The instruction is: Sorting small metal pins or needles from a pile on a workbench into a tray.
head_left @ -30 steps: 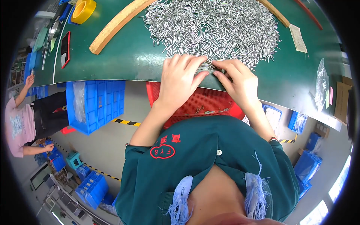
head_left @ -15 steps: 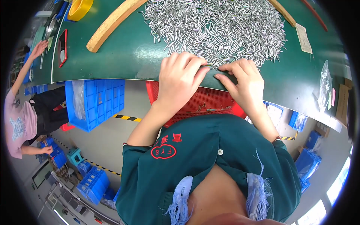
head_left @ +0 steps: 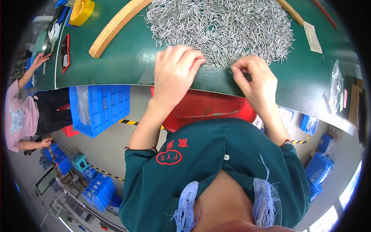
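The pins point(head_left: 220, 31) lie in a broad, thin heap on the surface point(head_left: 127, 65), from its far part toward the middle of its near edge, probably spread so that single ones can be reached. The left hand point(head_left: 176, 71) is palm down at the heap's near side, its fingers bent and its thumb close to the forefinger; the right hand point(head_left: 257, 81) curls thumb and forefinger nearly together at the nearest pins. I cannot tell if either hand has hold of any. Two wooden strips, the left strip point(head_left: 118, 29) thick and pale, the right strip point(head_left: 291, 13) thinner, flank the heap, perhaps as borders against rolling. The pins are short, straight and shiny like metal; the surface is smooth, green and glossy. Below its near edge sits a red mesh basket point(head_left: 247, 112) of plastic, maybe placed to catch pins; some lie inside.
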The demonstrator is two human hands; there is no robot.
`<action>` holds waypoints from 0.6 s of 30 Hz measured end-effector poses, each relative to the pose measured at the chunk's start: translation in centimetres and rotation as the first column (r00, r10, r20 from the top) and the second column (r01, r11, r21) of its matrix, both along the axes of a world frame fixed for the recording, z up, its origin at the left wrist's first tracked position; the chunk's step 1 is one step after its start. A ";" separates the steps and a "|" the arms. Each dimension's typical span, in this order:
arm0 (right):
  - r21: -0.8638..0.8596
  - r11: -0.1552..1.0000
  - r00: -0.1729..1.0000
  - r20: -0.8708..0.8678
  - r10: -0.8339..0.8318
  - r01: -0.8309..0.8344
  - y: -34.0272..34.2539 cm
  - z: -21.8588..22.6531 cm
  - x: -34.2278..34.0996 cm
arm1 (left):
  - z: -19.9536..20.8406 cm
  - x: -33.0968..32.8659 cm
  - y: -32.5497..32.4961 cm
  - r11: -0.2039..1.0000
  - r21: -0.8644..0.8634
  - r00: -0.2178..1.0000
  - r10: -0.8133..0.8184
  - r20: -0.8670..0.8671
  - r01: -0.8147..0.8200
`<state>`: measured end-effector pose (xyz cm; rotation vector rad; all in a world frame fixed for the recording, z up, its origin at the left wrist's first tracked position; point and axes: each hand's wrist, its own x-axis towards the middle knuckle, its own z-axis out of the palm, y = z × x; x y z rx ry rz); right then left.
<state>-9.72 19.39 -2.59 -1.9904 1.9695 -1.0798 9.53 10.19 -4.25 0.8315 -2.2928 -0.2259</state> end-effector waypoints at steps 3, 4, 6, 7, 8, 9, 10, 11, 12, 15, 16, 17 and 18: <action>0.059 0.998 0.972 0.233 0.017 -0.031 1.0 0.4 -0.6 | 0.7 1.2 0.2 0.995 -0.009 0.992 0.096 -0.076 -0.097; 0.090 0.994 0.959 0.281 0.033 -0.061 1.4 0.4 -0.6 | 1.2 1.2 0.6 0.998 0.014 0.994 0.059 -0.097 -0.058; 0.168 0.979 0.891 0.453 0.029 -0.117 2.2 0.8 0.3 | 2.1 0.9 1.7 0.998 0.031 0.988 -0.055 -0.142 0.060; 0.234 0.954 0.794 0.608 0.008 -0.189 2.4 1.0 0.7 | 2.3 0.5 2.4 0.990 0.024 0.977 -0.133 -0.164 0.139; 0.179 0.946 0.738 0.670 0.085 -0.271 2.5 1.1 1.0 | 2.7 0.3 3.1 0.978 -0.002 0.971 -0.206 -0.124 0.207; 0.235 0.918 0.687 0.725 0.053 -0.319 2.7 1.7 1.1 | 2.3 0.0 3.4 0.966 -0.071 0.951 -0.256 -0.175 0.247; 0.265 0.878 0.571 0.821 0.012 -0.398 3.0 1.6 1.0 | 2.1 -0.2 3.5 0.955 -0.105 0.940 -0.292 -0.178 0.276; 0.277 0.834 0.445 0.894 -0.042 -0.478 3.3 1.6 0.8 | 2.0 -0.3 3.6 0.942 -0.139 0.927 -0.329 -0.180 0.307; 0.279 0.838 0.449 0.892 -0.046 -0.468 3.4 1.7 0.5 | 2.1 -0.5 3.7 0.939 -0.141 0.923 -0.337 -0.185 0.315; 0.329 0.777 0.262 0.940 -0.217 -0.537 3.8 2.2 -0.4 | 2.8 -1.3 3.5 0.920 -0.212 0.921 -0.362 -0.144 0.329; 0.308 0.801 0.204 0.950 -0.236 -0.514 4.0 2.1 -0.7 | 2.9 -1.7 3.4 0.913 -0.235 0.923 -0.366 -0.120 0.332; 0.289 0.823 0.144 0.957 -0.251 -0.489 4.3 2.0 -1.0 | 3.0 -2.2 3.4 0.906 -0.258 0.924 -0.369 -0.096 0.335; 0.291 0.828 0.146 0.957 -0.252 -0.480 4.5 1.9 -1.3 | 3.2 -2.6 3.5 0.903 -0.260 0.920 -0.378 -0.101 0.342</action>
